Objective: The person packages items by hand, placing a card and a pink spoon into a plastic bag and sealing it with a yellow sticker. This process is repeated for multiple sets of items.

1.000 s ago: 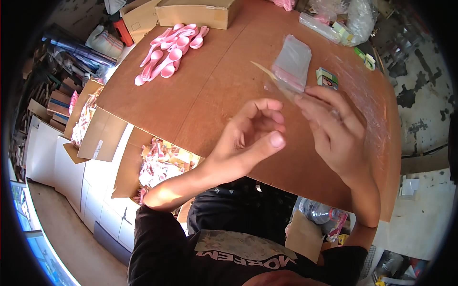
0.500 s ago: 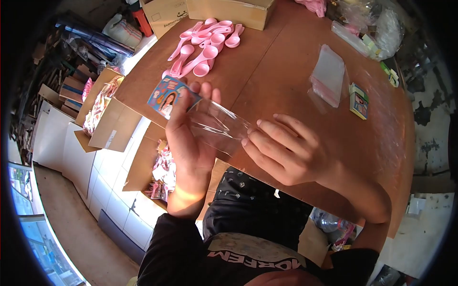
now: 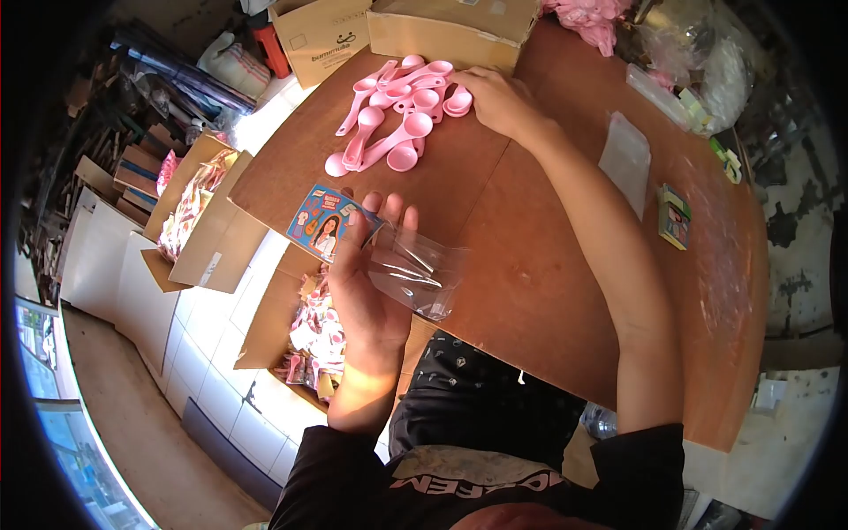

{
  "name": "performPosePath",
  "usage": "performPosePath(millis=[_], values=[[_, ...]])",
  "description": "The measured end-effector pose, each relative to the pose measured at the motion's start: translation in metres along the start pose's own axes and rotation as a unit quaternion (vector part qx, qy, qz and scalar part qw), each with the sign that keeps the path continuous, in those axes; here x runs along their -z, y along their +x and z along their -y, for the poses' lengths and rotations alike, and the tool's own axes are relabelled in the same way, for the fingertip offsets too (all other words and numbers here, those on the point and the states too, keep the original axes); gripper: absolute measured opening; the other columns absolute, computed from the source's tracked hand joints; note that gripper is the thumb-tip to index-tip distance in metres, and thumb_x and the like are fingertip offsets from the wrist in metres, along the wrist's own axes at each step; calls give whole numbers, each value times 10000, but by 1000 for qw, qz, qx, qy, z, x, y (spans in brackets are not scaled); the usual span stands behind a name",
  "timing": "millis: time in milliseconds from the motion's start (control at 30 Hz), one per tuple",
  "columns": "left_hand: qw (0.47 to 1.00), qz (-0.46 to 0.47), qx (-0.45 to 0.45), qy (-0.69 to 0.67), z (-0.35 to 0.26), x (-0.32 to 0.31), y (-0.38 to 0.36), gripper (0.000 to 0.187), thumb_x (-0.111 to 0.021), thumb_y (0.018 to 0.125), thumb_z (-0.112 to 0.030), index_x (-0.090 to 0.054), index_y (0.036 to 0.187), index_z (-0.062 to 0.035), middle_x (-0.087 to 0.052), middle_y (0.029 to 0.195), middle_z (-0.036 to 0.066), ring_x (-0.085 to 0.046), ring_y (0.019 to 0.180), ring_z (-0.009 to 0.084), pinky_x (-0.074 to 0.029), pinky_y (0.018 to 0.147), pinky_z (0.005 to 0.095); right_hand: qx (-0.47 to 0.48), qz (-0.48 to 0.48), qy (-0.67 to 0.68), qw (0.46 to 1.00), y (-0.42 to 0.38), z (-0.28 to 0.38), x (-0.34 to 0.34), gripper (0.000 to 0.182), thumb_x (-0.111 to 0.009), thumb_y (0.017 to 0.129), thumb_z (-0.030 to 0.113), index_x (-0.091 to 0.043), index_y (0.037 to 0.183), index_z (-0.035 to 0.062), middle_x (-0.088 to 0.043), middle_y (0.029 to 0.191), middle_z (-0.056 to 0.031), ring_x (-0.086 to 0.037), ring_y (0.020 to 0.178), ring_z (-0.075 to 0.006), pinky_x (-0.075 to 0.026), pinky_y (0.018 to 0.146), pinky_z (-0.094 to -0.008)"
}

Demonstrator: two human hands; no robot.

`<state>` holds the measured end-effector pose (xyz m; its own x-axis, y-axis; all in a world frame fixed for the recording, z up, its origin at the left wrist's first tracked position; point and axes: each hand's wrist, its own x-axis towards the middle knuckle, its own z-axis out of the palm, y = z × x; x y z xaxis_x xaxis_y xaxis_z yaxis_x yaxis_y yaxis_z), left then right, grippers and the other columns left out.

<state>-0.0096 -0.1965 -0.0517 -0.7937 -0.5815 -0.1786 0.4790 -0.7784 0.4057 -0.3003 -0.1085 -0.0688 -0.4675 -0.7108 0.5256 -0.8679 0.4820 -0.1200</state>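
My left hand is closed on a blue printed card and a clear plastic bag, thumb over the card's edge. The bag hangs out to the right above the table's near edge. Beyond it, my right hand reaches to the right side of a pile of pink measuring spoons. Its fingertips are at a pink spoon; whether they grip it is hard to make out.
Cardboard boxes stand behind the spoons. On the table's right lie clear bags, a stack of cards and plastic wrap. Open cartons of packed items stand at the left, below the table.
My right hand has let go of the clear bag's end and moved up to the spoon pile. My left hand still holds the card and bag. The whole view has shifted slightly.
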Motion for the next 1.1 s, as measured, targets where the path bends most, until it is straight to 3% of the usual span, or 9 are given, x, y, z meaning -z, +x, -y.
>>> performPosePath(millis=[167,267,367,500,633,833,933,1033,1100], values=[[1000,-20,17,4,4,-2,-1,266,-544,942,-137,-492,1159,9,-590,1136,111,-581,1110,255,-486,985,427,94,25,-140,985,-3,-1,19,301,-561,810,25,-621,1094,103,-622,1085,-33,-566,1069,-247,-498,838,-384],[999,3,43,-16,11,-1,-2,258,-551,935,-128,-493,1143,13,-593,1133,113,-578,1119,263,-485,990,431,144,-34,-152,977,-16,3,37,177,-568,817,37,-616,984,72,-637,987,-48,-601,969,-243,-506,775,-407],[997,2,72,-28,15,-8,-7,240,-545,933,-110,-499,1134,13,-594,1130,113,-582,1110,265,-487,986,434,56,-74,-66,993,-44,28,68,133,-545,835,20,-577,960,52,-639,874,-103,-633,762,-273,-513,663,-386],[985,55,117,-116,27,-9,-7,216,-557,909,-70,-488,1097,12,-583,1108,117,-587,1100,269,-486,990,442,-160,-11,314,936,-109,69,126,114,-497,958,114,-534,1039,42,-584,698,-75,-554,470,-144,-426,462,-258],[965,63,162,-199,46,-13,-14,203,-509,916,-19,-517,1111,35,-610,1085,164,-584,1105,309,-468,1012,466,-330,-5,373,867,-178,116,188,215,-506,981,183,-576,1121,35,-556,705,-2,-444,515,-21,-326,459,-164],[975,63,151,-153,80,-24,-40,223,-510,912,-15,-512,1133,2,-609,1094,150,-582,1112,300,-473,1011,455,-415,-50,457,785,-270,152,226,242,-546,955,125,-553,1164,2,-578,864,-47,-452,594,-43,-380,536,-196],[983,51,142,-104,94,-31,-56,228,-513,911,-19,-498,1138,-12,-596,1099,141,-582,1111,294,-478,1008,448,-415,-83,349,836,-301,171,225,272,-618,872,-11,-552,1136,-15,-600,906,-69,-561,676,-76,-449,568,-207],[980,54,175,-84,105,-36,-69,218,-519,912,-30,-485,1126,-10,-582,1103,134,-581,1108,290,-483,1004,443,-179,-177,2,968,-317,173,216,198,-640,786,-109,-656,976,-57,-593,910,-119,-585,694,-170,-484,597,-258],[978,51,192,-65,113,-38,-77,210,-524,911,-35,-484,1115,-6,-578,1107,131,-579,1110,287,-482,1006,443,-158,-189,-11,969,-328,175,211,225,-633,772,-130,-670,981,-56,-589,926,-122,-586,718,-195,-487,602,-269]])
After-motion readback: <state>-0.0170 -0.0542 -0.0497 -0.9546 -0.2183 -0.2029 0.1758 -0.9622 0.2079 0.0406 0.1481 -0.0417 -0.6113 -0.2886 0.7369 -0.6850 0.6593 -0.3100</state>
